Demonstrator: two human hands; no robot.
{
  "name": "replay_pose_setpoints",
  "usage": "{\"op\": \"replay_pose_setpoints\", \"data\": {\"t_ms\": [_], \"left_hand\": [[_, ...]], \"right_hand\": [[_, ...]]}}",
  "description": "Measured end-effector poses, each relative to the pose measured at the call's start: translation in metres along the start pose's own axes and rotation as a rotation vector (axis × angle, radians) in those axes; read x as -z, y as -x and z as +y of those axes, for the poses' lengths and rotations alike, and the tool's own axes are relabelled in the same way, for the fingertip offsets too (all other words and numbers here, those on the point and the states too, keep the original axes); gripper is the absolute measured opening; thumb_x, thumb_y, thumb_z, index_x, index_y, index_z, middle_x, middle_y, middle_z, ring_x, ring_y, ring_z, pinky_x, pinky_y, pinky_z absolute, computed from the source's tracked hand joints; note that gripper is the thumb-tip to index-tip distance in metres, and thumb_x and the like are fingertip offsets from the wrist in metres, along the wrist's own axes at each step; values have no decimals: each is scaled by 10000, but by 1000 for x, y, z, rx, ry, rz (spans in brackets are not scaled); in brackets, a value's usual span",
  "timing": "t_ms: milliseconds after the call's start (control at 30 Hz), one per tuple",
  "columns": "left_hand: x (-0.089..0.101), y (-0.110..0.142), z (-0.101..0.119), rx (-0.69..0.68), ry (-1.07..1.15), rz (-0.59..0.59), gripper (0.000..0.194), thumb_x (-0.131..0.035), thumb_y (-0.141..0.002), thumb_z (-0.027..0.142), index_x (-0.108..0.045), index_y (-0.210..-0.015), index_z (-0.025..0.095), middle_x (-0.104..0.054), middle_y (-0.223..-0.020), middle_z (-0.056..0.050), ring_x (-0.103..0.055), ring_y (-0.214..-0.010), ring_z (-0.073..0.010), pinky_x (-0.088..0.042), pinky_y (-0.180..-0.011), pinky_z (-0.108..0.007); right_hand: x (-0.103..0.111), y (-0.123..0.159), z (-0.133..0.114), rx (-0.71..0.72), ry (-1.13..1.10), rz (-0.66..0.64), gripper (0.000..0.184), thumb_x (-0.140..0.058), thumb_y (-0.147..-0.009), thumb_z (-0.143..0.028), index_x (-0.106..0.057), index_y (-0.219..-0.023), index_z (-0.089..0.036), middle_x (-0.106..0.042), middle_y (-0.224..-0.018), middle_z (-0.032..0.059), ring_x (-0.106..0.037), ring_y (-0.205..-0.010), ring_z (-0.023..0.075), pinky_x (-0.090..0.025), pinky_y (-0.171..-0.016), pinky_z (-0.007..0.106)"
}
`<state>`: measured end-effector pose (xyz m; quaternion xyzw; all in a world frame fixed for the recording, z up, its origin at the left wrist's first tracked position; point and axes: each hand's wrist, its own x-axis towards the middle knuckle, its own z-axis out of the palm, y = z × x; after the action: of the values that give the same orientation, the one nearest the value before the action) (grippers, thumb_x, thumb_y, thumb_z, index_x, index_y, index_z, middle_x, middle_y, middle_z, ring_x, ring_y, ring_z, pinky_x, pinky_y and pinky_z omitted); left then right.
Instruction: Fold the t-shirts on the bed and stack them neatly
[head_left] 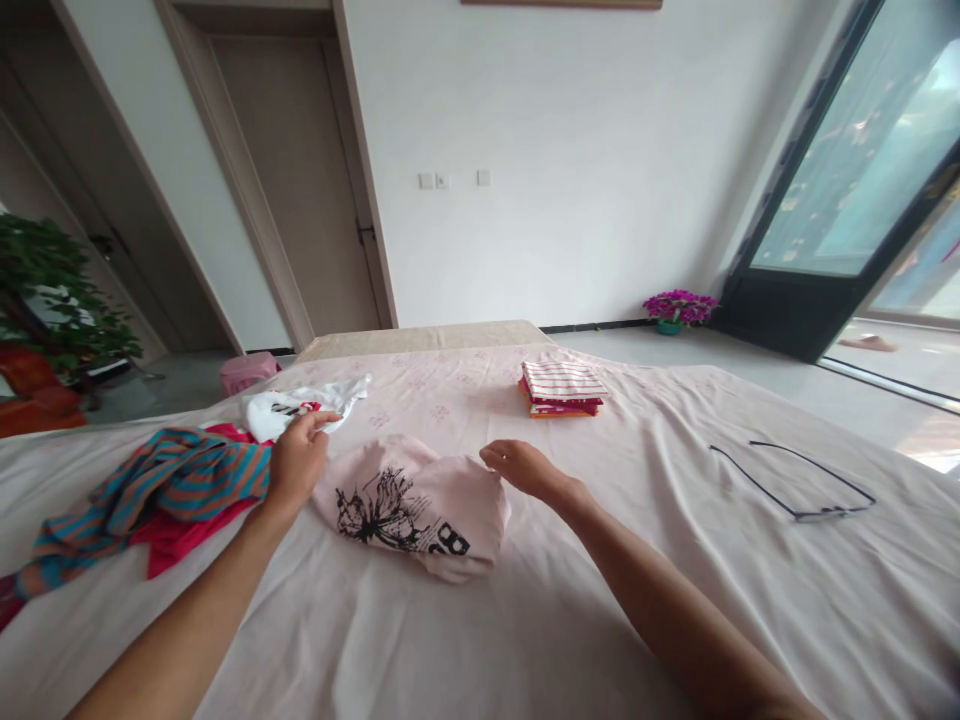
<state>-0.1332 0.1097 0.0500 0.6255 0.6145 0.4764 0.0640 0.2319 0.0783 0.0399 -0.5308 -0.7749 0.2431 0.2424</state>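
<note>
A pale pink garment [405,510] with a black butterfly print and black lettering lies bunched on the sheet between my hands. At its upper right edge is my right hand [525,468], fingers curled closed on the cloth. My left hand [300,455] is by its upper left side, index finger and thumb stretched out and apart, with no cloth seen between them. Just beyond that hand lies a white garment [270,412] with a dark and red print. A crumpled blue and orange striped garment [187,475] rests left of my left hand, over a red one [161,540].
A folded stack of clothes [564,385], striped on top, sits toward the far side of the sheet-covered surface [637,620]. Eyeglasses [814,505] with open temples lie at the right. Beyond the surface are a pink stool [250,372] and purple flowers [681,306].
</note>
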Motion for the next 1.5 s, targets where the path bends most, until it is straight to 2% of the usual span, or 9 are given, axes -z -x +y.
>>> {"op": "replay_pose_setpoints", "data": {"t_ms": [167,333,500,700,900,1033,1233,1367,1500], "left_hand": [[-35,24,33,-136,76,-324,328,-489,-844,282,-707,-1079,210,-726,-1131,-52,-677,-1026,-197,-538,-916,-321],[-64,23,43,-496,-55,-533,562,-443,-759,60,-665,-1239,248,-613,-1366,-41,-526,-1300,-192,-418,-1117,-383],[-69,19,37,-726,-270,-749,432,-501,-765,49,-720,-1054,283,-728,-1037,-33,-620,-1089,-218,-406,-1056,-430],[-37,13,33,-673,-368,-369,183,-491,-775,85,-613,-789,221,-641,-816,-34,-591,-859,-206,-446,-897,-353],[20,5,7,-562,-358,2,107,-531,-783,144,-576,-734,227,-622,-815,-51,-599,-922,-232,-466,-953,-383],[27,15,9,-670,-263,-214,244,-479,-810,114,-649,-950,220,-653,-1122,-73,-584,-1151,-218,-441,-1061,-375],[-9,45,58,-882,-122,-652,563,-418,-802,46,-557,-1313,234,-567,-1391,-66,-362,-1424,-237,-291,-1194,-452],[-21,57,83,-951,-134,-922,187,-544,-767,157,-660,-893,231,-692,-949,-48,-616,-996,-228,-349,-1124,-451],[-2,44,83,-942,-255,-933,53,-570,-733,190,-579,-697,228,-619,-710,-9,-570,-747,-187,-398,-1050,-410]], "right_hand": [[-23,-2,4,-23,22,-104,222,-569,-844,-259,-772,-932,-235,-740,-869,20,-637,-737,168,-421,-655,244],[-35,8,-25,325,-45,-105,267,-587,-841,-174,-779,-1009,-252,-734,-976,20,-652,-872,165,-458,-801,238],[-45,27,-37,534,-113,-228,263,-565,-890,-166,-751,-1062,-237,-727,-1008,25,-646,-913,159,-468,-882,261],[-30,39,-17,158,-24,-8,381,-761,-741,-323,-659,-1097,-235,-682,-1031,28,-634,-860,178,-457,-722,254],[-27,47,1,36,112,-35,454,-765,-702,-291,-648,-1140,-263,-687,-1059,40,-633,-919,224,-435,-747,275],[-31,44,-9,318,153,-18,87,-624,-814,-194,-690,-857,-231,-669,-860,47,-603,-842,200,-431,-796,290],[-26,47,-51,605,-167,-162,196,-494,-929,-245,-674,-995,-205,-661,-896,58,-578,-822,179,-450,-784,285],[-25,55,-65,470,-519,-283,308,-510,-955,-446,-638,-941,-167,-578,-762,10,-494,-647,120,-410,-606,233],[-9,62,-63,218,-793,-360,403,-702,-805,-529,-549,-764,-158,-423,-632,-55,-349,-534,60,-291,-479,185]]}}
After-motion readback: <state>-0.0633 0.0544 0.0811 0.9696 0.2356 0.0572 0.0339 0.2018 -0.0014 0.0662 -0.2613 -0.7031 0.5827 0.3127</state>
